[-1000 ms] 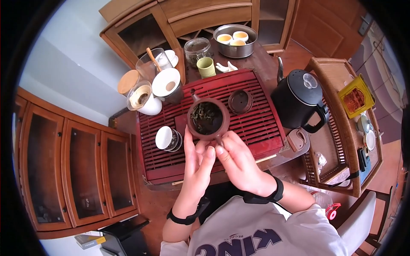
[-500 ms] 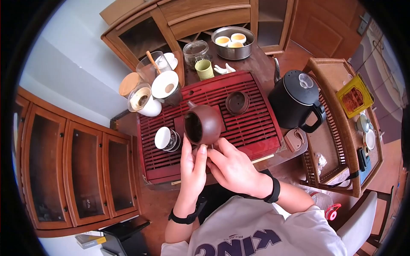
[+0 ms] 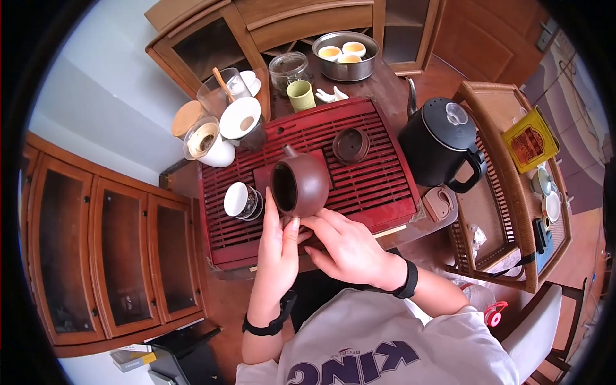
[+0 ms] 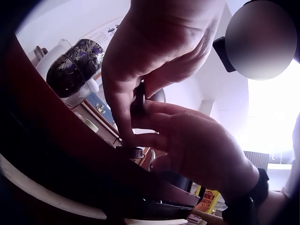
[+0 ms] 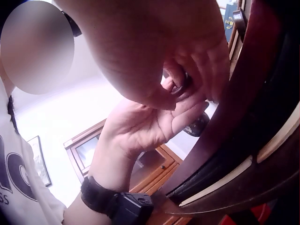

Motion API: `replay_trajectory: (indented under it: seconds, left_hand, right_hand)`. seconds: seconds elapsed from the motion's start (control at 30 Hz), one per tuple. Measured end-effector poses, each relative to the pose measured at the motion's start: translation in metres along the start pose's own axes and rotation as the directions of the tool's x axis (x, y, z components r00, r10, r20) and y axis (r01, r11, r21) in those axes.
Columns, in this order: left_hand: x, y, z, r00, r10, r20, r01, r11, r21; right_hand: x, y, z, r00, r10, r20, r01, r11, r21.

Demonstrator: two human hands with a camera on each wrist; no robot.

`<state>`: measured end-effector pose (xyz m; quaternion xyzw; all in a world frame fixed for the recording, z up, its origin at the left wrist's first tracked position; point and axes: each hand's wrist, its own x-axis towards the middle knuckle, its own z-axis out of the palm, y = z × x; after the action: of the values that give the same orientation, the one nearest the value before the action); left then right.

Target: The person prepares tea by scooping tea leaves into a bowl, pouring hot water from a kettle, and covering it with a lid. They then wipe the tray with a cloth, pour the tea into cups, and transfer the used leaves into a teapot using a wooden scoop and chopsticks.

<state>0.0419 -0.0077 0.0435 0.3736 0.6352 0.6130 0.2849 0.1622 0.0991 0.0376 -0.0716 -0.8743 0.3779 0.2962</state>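
A brown teapot (image 3: 300, 185) without a lid is held over the red slatted tea tray (image 3: 378, 215), tipped so that its dark mouth faces left. My left hand (image 3: 278, 253) has its fingers up along the pot's near side and its thumb by the handle. From the right, my right hand (image 3: 350, 249) pinches the handle, largely hidden by the fingers. Both hands meet around the dark handle (image 4: 140, 98) in the left wrist view. The round brown lid (image 3: 351, 146) lies on the tray, right of the pot. White-lined cups (image 3: 237, 199) stand stacked at left.
A white strainer (image 3: 240, 118), glass vessels and a green cup (image 3: 300, 95) stand behind the tray. Farther back, a metal bowl (image 3: 346, 67) holds several cups. A black kettle (image 3: 439, 144) stands at right, beside a wicker cart (image 3: 523, 224) with a yellow tin (image 3: 530, 140).
The teapot has tipped from mouth-up, with leaves showing inside, to mouth-left. Both hands have turned with it, and my right hand's back now faces up more. The view has shifted slightly.
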Motion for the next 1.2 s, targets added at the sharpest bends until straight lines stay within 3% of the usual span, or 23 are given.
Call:
replay_trajectory:
  seconds: [0.03,0.1,0.23,0.3,0.37,0.43,0.5,0.57,0.63,0.7,0.73,0.8,0.83,0.9,0.93,1.0,1.2]
  left_hand:
    - [0.000,0.004,-0.002,0.997,-0.078,0.018,0.079,0.996,-0.047]
    - [0.000,0.000,-0.006,0.995,-0.097,0.019,0.098,0.994,-0.043]
    - [-0.001,-0.001,-0.009,0.988,-0.150,0.033,0.153,0.981,-0.116]
    - [-0.003,0.000,-0.010,0.986,-0.166,0.031,0.168,0.975,-0.142]
    - [-0.004,0.003,-0.012,0.978,-0.205,0.034,0.207,0.970,-0.124]
    - [-0.006,-0.002,-0.014,0.981,-0.192,0.024,0.193,0.977,-0.086]
    - [-0.009,-0.004,-0.016,0.981,-0.192,0.036,0.193,0.980,-0.050]
    - [-0.011,-0.005,-0.014,0.985,-0.169,0.025,0.168,0.985,0.023]
    - [-0.012,-0.002,-0.013,0.989,-0.146,0.015,0.144,0.985,0.097]
    - [-0.014,0.005,-0.012,0.991,-0.137,0.011,0.124,0.924,0.361]
    - [-0.015,0.004,-0.012,0.991,-0.137,0.012,0.123,0.926,0.357]
    - [-0.016,0.003,-0.013,0.997,-0.081,0.002,0.067,0.835,0.547]
    - [-0.015,0.003,-0.013,0.997,-0.079,0.001,0.066,0.836,0.545]
    - [-0.014,0.002,-0.014,0.999,-0.033,0.018,0.014,0.788,0.615]
    - [-0.013,0.002,-0.015,0.999,-0.030,0.015,0.015,0.789,0.614]
    - [-0.012,0.004,-0.017,0.998,-0.046,0.040,0.013,0.797,0.603]
    - [-0.007,-0.002,-0.025,0.995,-0.094,0.039,0.058,0.839,0.541]
  right_hand:
    - [0.000,0.001,-0.001,1.000,0.002,0.003,-0.002,1.000,-0.001]
    - [0.001,0.003,-0.001,0.999,-0.050,0.023,0.051,0.998,-0.041]
    - [0.005,0.006,-0.009,0.998,-0.019,0.057,0.020,1.000,-0.024]
    - [0.006,0.016,-0.015,0.984,-0.155,-0.089,0.152,0.988,-0.040]
    - [0.003,0.019,-0.028,0.978,-0.020,-0.206,0.026,0.999,0.027]
    - [-0.003,0.017,-0.046,0.973,0.116,-0.198,-0.112,0.993,0.033]
    - [-0.011,0.023,-0.055,0.979,0.078,-0.189,-0.079,0.997,0.002]
    - [-0.024,0.029,-0.058,0.996,-0.076,0.055,0.079,0.996,-0.047]
    - [-0.037,0.025,-0.058,0.965,-0.111,0.239,0.144,0.982,-0.124]
    - [-0.048,0.022,-0.054,0.943,-0.148,0.298,0.211,0.958,-0.193]
    - [-0.051,0.022,-0.053,0.943,-0.146,0.299,0.210,0.958,-0.196]
    - [-0.057,0.023,-0.050,0.913,-0.082,0.400,0.231,0.910,-0.343]
    - [-0.059,0.024,-0.048,0.912,-0.082,0.401,0.234,0.909,-0.345]
    - [-0.062,0.028,-0.042,0.883,0.118,0.454,0.193,0.791,-0.581]
    - [-0.063,0.032,-0.038,0.883,0.115,0.455,0.197,0.790,-0.581]
    - [-0.064,0.038,-0.031,0.923,-0.041,0.384,0.281,0.753,-0.596]
    - [-0.062,0.027,-0.029,0.877,0.031,0.479,0.251,0.820,-0.514]
